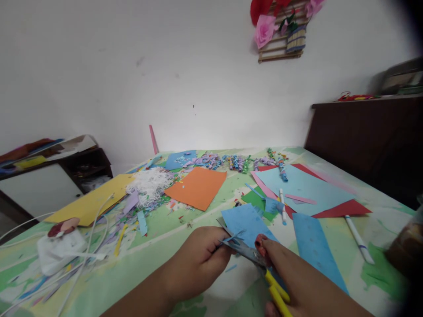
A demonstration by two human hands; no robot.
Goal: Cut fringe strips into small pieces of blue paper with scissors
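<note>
My left hand (206, 255), fingers pinched, grips a small piece of blue paper (236, 237) with thin cut strips at its edge. My right hand (294, 275) is closed on a pair of scissors (279, 293) with yellow handles. The parted blades point left and meet the blue paper close to my left fingertips. Something reddish shows at my right thumb tip; what it is, I cannot make out. Just beyond both hands lies a blue paper sheet (247, 220) on the table. To the right is a long blue paper piece (317, 251).
A patterned green cloth (211, 290) covers the table. Orange paper (198, 187), yellow paper (95, 200), white shredded strands (150, 185) and scraps lie left. Curled paper pieces (236, 163) line the back. Light blue paper (304, 187) and white markers (359, 240) lie right. White cables (87, 255) cross the left.
</note>
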